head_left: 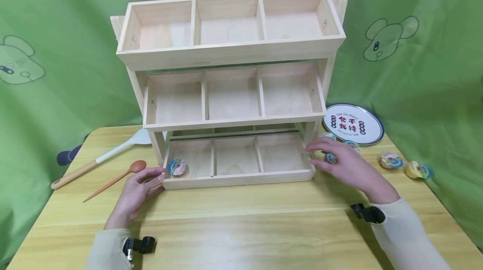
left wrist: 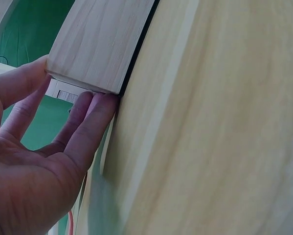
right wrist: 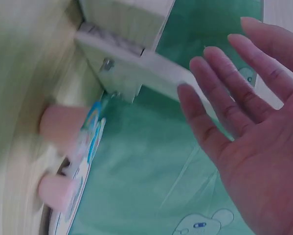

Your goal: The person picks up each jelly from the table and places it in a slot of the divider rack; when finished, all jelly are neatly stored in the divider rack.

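A three-tier wooden shelf (head_left: 230, 48) with divided boxes stands on the table. My left hand (head_left: 137, 190) touches the left front corner of its bottom box (head_left: 237, 181). In the left wrist view, the fingertips (left wrist: 104, 100) rest against the box's end, fingers extended rather than wrapped round it. One jelly cup (head_left: 177, 167) lies in the bottom box's left compartment, right by that hand. At the box's right end hovers my right hand (head_left: 345, 165), its fingers loosely spread. The right wrist view shows that hand (right wrist: 254, 137) holding nothing, beside the shelf's side frame (right wrist: 170, 73).
Right of the shelf lie several jelly cups (head_left: 391, 160) and a white plate (head_left: 352, 124) with a dark blue rim. On the left are a white spatula (head_left: 117, 151) with a wooden handle and a reddish-brown wooden spoon (head_left: 137, 166). A green curtain (head_left: 426, 77) hangs behind.
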`<state>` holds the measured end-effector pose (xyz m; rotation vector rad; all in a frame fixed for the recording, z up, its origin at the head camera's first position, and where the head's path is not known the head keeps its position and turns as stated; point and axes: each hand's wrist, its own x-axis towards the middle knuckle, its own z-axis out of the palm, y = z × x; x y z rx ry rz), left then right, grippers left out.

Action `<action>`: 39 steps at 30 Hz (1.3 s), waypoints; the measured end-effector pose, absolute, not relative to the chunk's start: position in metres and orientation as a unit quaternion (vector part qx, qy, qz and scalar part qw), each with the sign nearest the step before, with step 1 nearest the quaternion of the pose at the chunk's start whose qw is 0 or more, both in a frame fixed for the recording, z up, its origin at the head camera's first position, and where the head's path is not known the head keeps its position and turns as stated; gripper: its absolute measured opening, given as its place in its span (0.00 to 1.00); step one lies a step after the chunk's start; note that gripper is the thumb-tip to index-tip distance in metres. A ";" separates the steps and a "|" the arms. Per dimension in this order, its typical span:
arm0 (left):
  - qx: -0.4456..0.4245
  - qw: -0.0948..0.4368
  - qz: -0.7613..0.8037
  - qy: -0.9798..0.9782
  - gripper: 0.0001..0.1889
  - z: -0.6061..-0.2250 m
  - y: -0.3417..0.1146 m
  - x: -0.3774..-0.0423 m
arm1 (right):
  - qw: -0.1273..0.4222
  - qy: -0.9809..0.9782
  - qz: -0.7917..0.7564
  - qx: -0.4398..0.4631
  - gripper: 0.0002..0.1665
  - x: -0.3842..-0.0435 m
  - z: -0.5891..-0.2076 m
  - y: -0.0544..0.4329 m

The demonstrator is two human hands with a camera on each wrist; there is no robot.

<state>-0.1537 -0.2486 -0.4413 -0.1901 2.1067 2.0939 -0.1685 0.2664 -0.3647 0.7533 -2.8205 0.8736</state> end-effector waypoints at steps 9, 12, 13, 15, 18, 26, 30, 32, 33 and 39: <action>-0.056 0.088 0.701 0.705 0.20 -0.440 -0.252 -0.156 | 0.073 -0.938 0.260 0.217 0.20 -0.164 -0.371 0.283; -0.055 0.089 0.701 0.705 0.20 -0.440 -0.252 -0.156 | 0.071 -0.942 0.256 0.206 0.21 -0.163 -0.373 0.289; -0.054 0.090 0.700 0.706 0.19 -0.440 -0.252 -0.156 | 0.068 -0.943 0.255 0.202 0.21 -0.163 -0.373 0.291; -0.053 0.089 0.699 0.708 0.20 -0.439 -0.252 -0.156 | 0.060 -0.947 0.252 0.191 0.22 -0.163 -0.373 0.294; -0.050 0.091 0.696 0.711 0.22 -0.437 -0.253 -0.157 | 0.043 -0.954 0.244 0.167 0.25 -0.164 -0.373 0.298; -0.052 0.093 0.695 0.711 0.22 -0.439 -0.253 -0.158 | -0.002 -0.966 0.216 0.140 0.31 -0.171 -0.381 0.308; -0.056 0.097 0.696 0.709 0.22 -0.439 -0.253 -0.157 | -0.013 -0.968 0.210 0.140 0.32 -0.174 -0.387 0.311; -0.057 0.098 0.697 0.708 0.22 -0.439 -0.252 -0.157 | -0.019 -0.968 0.209 0.137 0.33 -0.175 -0.390 0.311; -0.057 0.098 0.698 0.707 0.22 -0.439 -0.252 -0.156 | -0.021 -0.968 0.208 0.136 0.33 -0.176 -0.391 0.311; -0.058 0.094 0.702 0.704 0.21 -0.440 -0.251 -0.155 | -0.026 -0.969 0.200 0.141 0.32 -0.179 -0.401 0.312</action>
